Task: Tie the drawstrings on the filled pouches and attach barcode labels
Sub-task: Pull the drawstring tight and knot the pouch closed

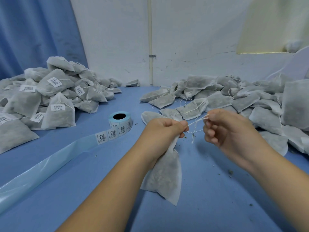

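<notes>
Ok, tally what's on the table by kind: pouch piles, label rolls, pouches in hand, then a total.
Pouch piles: 2, labelled pile at left, unlabelled pile at right
Label rolls: 1
Held pouch: 1, left hand grips it, right hand pinches its drawstring
Total: 4

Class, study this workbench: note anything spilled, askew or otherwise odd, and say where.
Greenish crumbs, likely filling, lie scattered on the blue table, mostly at the near right, so some has spilled. The spent backing strip from the label roll trails loose toward the near left edge. Otherwise nothing stands out.
</notes>
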Demonstrator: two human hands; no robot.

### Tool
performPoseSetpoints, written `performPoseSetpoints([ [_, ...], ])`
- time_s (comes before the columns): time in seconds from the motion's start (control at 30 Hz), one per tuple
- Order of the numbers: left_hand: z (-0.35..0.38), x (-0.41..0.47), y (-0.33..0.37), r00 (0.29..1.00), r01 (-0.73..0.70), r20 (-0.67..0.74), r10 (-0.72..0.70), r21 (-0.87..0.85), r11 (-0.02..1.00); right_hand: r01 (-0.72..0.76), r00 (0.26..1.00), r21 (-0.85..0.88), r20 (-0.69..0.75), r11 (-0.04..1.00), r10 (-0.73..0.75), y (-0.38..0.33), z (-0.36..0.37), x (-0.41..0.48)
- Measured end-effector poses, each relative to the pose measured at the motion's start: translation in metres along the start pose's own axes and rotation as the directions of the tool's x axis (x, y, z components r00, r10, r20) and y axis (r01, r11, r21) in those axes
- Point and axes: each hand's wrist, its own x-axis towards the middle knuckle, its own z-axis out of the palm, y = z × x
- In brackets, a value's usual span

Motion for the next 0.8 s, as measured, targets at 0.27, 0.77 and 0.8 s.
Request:
performPoseSetpoints([
  [0.27, 0.0, -0.001, 0.001, 0.996, -0.072, 0.05, 0.07, 0.025, 0.997, -0.218, 0.952, 0.302, 0.275, 0.928, 0.135, -0.001, 0.002, -0.001],
  [0.77, -0.005, 0.004, 0.0, 0.959, -0.247, -0.063, 0.277, 0.293, 0.924, -0.336, 0.916, 0.16, 0.284, 0.928, 0.283, -0.006, -0.009, 0.003],
  [0.8, -0.005, 0.003, 0.0, 0.956, -0.256, -0.059, 0.286, 0.304, 0.918, -0.343, 0.913, 0.156, 0.287, 0.926, 0.29, -0.006, -0.009, 0.002],
])
